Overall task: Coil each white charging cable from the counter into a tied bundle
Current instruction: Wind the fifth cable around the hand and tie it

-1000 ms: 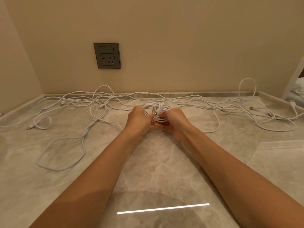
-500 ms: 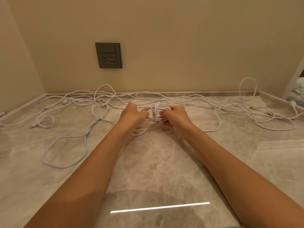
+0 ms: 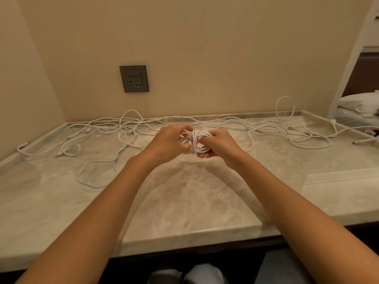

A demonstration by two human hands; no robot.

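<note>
A coiled white cable bundle (image 3: 196, 142), wrapped round its middle, is held above the marble counter (image 3: 184, 197) between both hands. My right hand (image 3: 220, 143) grips the bundle's right side with curled fingers. My left hand (image 3: 169, 140) pinches the bundle's left loops. Several loose white cables (image 3: 98, 160) lie spread on the counter to the left, and more loose cables (image 3: 291, 132) run along the back and to the right.
A grey wall socket (image 3: 134, 78) is on the back wall. A low stone rim runs along the counter's back and sides. A white pillow (image 3: 359, 103) lies beyond the right end. The counter's front edge (image 3: 184, 244) is near my body.
The view has pulled back and tilted down, showing the counter's front edge. Both hands stay on the bundle, and my left hand's fingers have shifted along its left loops.
</note>
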